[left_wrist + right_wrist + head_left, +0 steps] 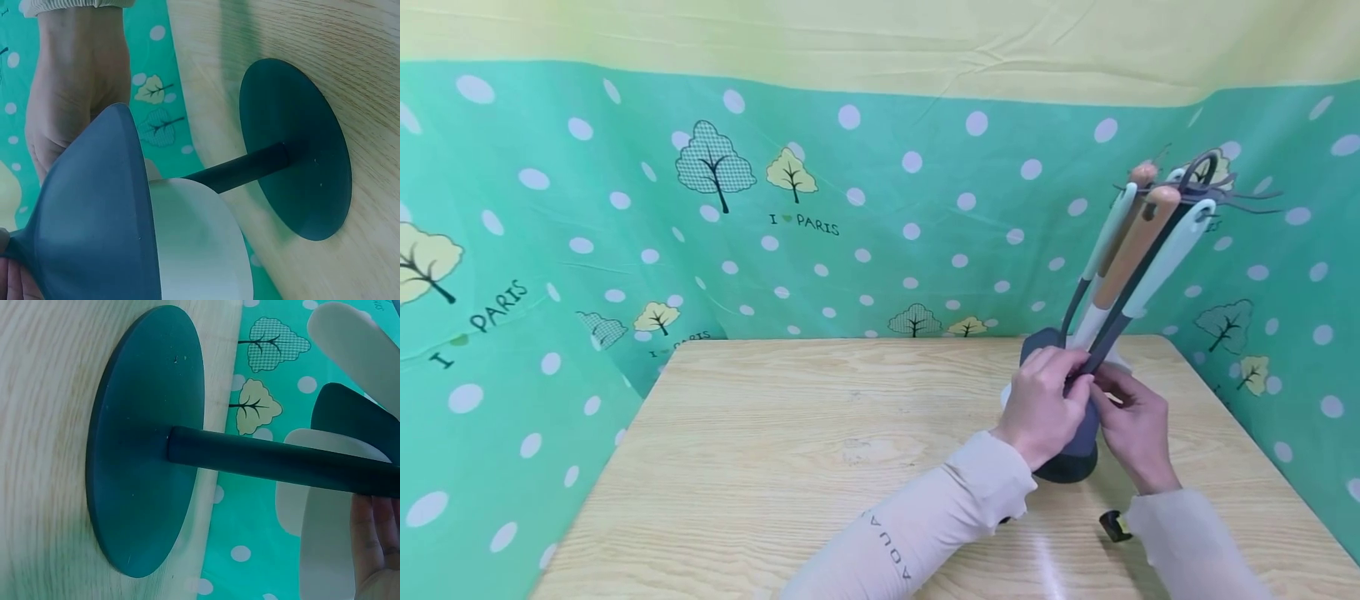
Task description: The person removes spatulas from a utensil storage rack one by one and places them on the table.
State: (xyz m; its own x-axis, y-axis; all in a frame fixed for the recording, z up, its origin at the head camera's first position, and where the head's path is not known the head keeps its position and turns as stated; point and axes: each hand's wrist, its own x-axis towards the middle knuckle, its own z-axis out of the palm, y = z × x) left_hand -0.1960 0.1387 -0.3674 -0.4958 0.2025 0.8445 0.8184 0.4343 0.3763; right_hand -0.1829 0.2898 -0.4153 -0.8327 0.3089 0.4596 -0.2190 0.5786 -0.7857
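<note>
Green dotted cloth [857,279] backs the wooden table [805,417]. Left hand [1043,404]: fingers closed around the neck of a dark utensil [100,206]. Utensil stand [269,460]: upright, table's right side. Right hand [1135,421]: fingers bent beside the stand; grip cannot be determined.

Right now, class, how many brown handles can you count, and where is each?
2: the front brown handle, between two pale green handles; the back brown handle, behind it and partly covered. Others may be hidden in the bunch.
</note>
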